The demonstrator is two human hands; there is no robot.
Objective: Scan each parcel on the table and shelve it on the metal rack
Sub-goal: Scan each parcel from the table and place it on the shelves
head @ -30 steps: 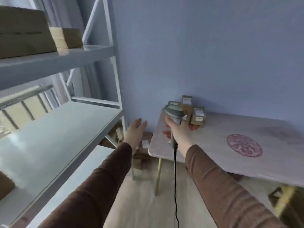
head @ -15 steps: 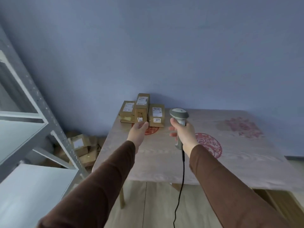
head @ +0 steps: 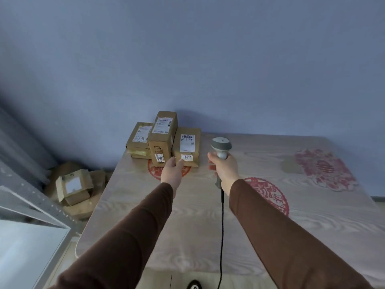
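left hand (head: 172,171) nearer the parcels (head: 164,140)

A plain blue wall (head: 208,59) backs the room, with pale wood-plank flooring (head: 158,280) below.

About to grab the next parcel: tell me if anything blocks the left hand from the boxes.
Nothing visible does. The left hand, open, is right at the front of the right parcel and the tall parcel. The scanner is off to the right.

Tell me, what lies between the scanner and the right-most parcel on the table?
Nothing: in the head view, only bare tablecloth separates the scanner from the right-most parcel.
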